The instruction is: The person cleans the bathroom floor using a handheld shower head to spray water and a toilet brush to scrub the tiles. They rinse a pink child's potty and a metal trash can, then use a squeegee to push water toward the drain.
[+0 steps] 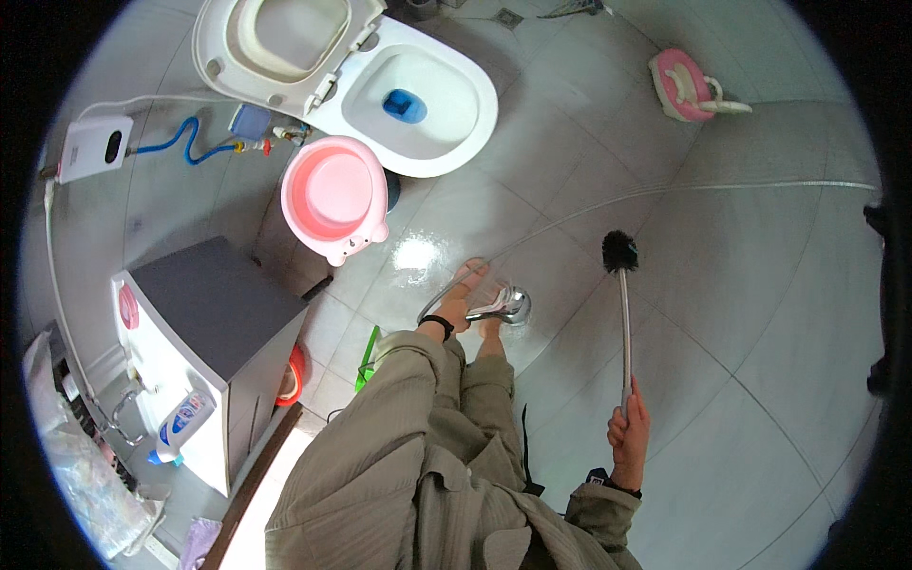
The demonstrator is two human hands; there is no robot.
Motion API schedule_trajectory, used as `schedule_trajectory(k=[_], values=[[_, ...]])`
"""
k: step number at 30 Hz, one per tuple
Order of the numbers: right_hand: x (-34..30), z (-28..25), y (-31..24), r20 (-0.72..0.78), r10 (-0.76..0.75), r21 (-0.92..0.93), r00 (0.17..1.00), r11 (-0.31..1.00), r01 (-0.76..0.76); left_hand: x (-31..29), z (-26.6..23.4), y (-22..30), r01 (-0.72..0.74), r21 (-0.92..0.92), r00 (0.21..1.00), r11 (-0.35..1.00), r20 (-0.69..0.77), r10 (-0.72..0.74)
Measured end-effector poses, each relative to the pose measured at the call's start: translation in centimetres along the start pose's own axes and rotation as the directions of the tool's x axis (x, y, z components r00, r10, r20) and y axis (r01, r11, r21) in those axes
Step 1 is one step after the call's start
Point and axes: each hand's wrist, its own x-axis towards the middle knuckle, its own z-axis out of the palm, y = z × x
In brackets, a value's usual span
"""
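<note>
Chrome gleams from the one shower head (502, 306) that we hold in our left hand (456, 309), fingers wrapped around its handle, a short way below the toilet (418, 100) in the head view. Its single hose (665, 193) runs off across the wet grey floor tiles (760, 313), away from the toilet toward the right. Our right hand (629, 429) is closed around the metal shaft of one toilet brush (622, 313), whose black bristle head points up toward the toilet but stays well apart from it, over the tiles.

We count one toilet, with seat and lid raised and blue water in the bowl. We count two pink things: one basin (334, 195) leaning just beside the toilet's front left, and one small child's seat (686, 85) well to the toilet's right. One white water heater (95, 145) with one blue hose (190, 142) hangs left of the toilet. One grey-topped cabinet (214, 304) stands below and left of it, and on the surface beside that cabinet lies what seems to be one white bottle (185, 418), though the rim of the view blurs it.
</note>
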Motion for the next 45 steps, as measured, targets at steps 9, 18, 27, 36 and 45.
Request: schedule_trajectory(k=[9, 18, 27, 36, 45], values=[[0.9, 0.1, -3.1, 0.101, -0.039, -0.256, 0.994, 0.965, 0.064, -3.1, 0.4, -0.3, 0.019, -0.871, 0.934, 0.491, -0.160, -0.319], [0.2, 3.4, -7.6, 0.303, -0.069, -0.424, 0.950, 0.883, 0.200, -5.9, 7.2, -2.7, -0.684, -0.489, 0.632, -0.540, -0.030, -0.774], [-1.5, 10.4, -7.1, 0.429, -0.039, -0.521, 0.903, 0.805, 0.282, -10.4, 14.3, -8.2, -0.809, -0.134, 0.564, -0.572, 0.096, -0.820], [-4.9, 15.2, -4.9, 0.486, 0.033, -0.504, 0.873, 0.827, 0.249, -11.9, 13.8, -13.5, -0.860, 0.172, 0.498, -0.480, 0.085, -0.863], [-6.0, 14.3, -5.1, 0.333, -0.062, -0.175, 0.941, 0.976, 0.126, -14.6, 3.2, -14.1, -0.928, -0.033, 0.369, -0.372, 0.080, -0.926]])
